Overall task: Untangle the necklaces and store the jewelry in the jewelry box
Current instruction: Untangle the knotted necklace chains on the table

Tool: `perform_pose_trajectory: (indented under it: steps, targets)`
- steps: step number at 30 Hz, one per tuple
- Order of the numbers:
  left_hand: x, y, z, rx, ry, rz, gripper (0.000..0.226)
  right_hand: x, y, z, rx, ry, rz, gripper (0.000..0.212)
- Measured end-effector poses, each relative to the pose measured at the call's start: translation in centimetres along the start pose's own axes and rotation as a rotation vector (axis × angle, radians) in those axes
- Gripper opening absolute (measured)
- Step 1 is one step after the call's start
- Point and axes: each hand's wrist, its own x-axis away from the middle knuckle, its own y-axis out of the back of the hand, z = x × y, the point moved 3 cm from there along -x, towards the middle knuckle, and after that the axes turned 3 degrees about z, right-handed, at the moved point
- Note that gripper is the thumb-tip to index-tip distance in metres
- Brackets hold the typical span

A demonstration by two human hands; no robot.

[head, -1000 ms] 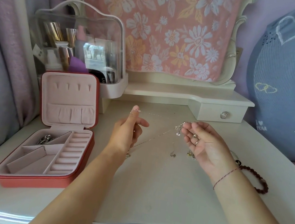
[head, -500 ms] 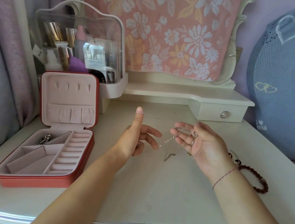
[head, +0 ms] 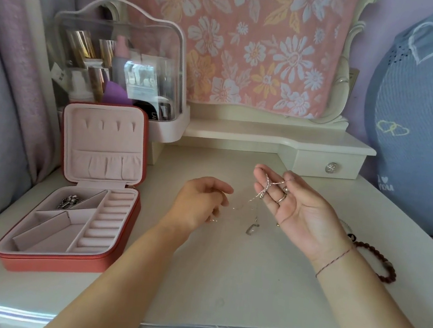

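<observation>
Thin silver necklace chains (head: 263,191) are twisted together and looped over the fingers of my right hand (head: 295,211), which is held palm up above the dressing table. A small pendant (head: 252,228) hangs from them just above the tabletop. One chain runs left to my left hand (head: 198,203), whose fingers are curled around its end. The red jewelry box (head: 65,262) stands open at the left, lid upright, with a silver piece (head: 68,201) in its back left compartment.
A dark brown bead bracelet (head: 379,264) lies on the white dressing table (head: 233,291) behind my right wrist. A clear cosmetics case (head: 118,61) stands behind the box. A small drawer (head: 330,167) and a shelf are at the back. A big grey cushion (head: 424,123) is on the right.
My left hand has dropped from a raised thumb to a low, curled grip near the table. My right hand has lifted and turned palm up, with the chains now wound over its fingers.
</observation>
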Motion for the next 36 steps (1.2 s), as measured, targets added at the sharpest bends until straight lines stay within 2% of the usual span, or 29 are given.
perform_pose_trajectory:
  steps: [4, 7, 9, 11, 16, 21, 25, 30, 36]
  targets:
    - [0.3, -0.5, -0.4, -0.025, -0.074, 0.055, 0.034, 0.1, 0.0, -0.3, -0.005, -0.039, 0.093, 0.011]
    - [0.4, -1.0, -0.2, 0.002, -0.116, 0.148, 0.014, 0.1, -0.2, -0.4, 0.030, -0.057, 0.162, 0.017]
    - [0.6, -1.5, -0.3, 0.032, -0.126, 0.189, 0.004, 0.2, -0.3, -0.4, 0.105, -0.056, 0.155, 0.013]
    - [0.6, -1.8, -0.3, 0.059, -0.146, 0.198, 0.007, 0.2, -0.3, -0.4, 0.150, -0.053, 0.161, 0.012]
    - [0.6, -2.0, -0.6, 0.163, -0.184, 0.220, 0.019, 0.1, -0.5, -0.7, 0.162, -0.059, 0.219, 0.025]
    - [0.6, -2.2, -0.7, 0.166, -0.120, 0.226, 0.006, 0.0, -0.6, -0.8, 0.201, -0.057, 0.246, 0.032]
    - [0.6, -2.5, -0.5, 0.144, -0.097, 0.245, 0.006, 0.0, -0.7, -0.8, 0.226, -0.060, 0.274, 0.032]
    - [0.5, -2.5, -0.4, 0.148, -0.089, 0.255, 0.006, 0.0, -0.7, -0.8, 0.255, -0.047, 0.242, 0.032]
    - [0.2, -2.0, -0.3, 0.223, -0.074, 0.214, 0.011, -0.3, 0.5, -0.3, 0.208, -0.003, 0.116, 0.041]
